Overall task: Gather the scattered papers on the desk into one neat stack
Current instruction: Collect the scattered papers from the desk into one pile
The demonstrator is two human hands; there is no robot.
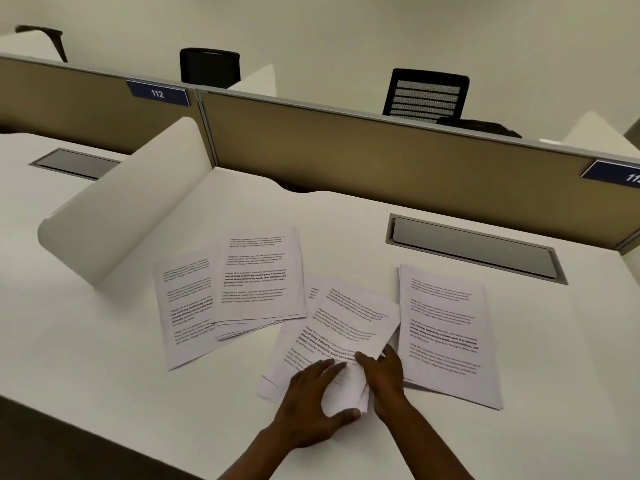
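Note:
Printed white papers lie in several groups on the white desk (pixel 104 341). A middle bunch of sheets (pixel 339 327) sits skewed, its near end lifted and curled. My left hand (pixel 311 400) grips that near end, thumb under the edge and fingers on top. My right hand (pixel 382 375) pinches the same bunch from its right side. A single sheet (pixel 183 306) lies at the left, partly under a fanned pile (pixel 259 278). A neater pile (pixel 446 334) lies at the right, just beside my right hand.
A curved white divider (pixel 117 216) rises at the left of the desk. A tan partition (pixel 381 157) with blue number tags closes the far side. A grey cable hatch (pixel 474 251) sits behind the right pile. Black chairs stand beyond the partition.

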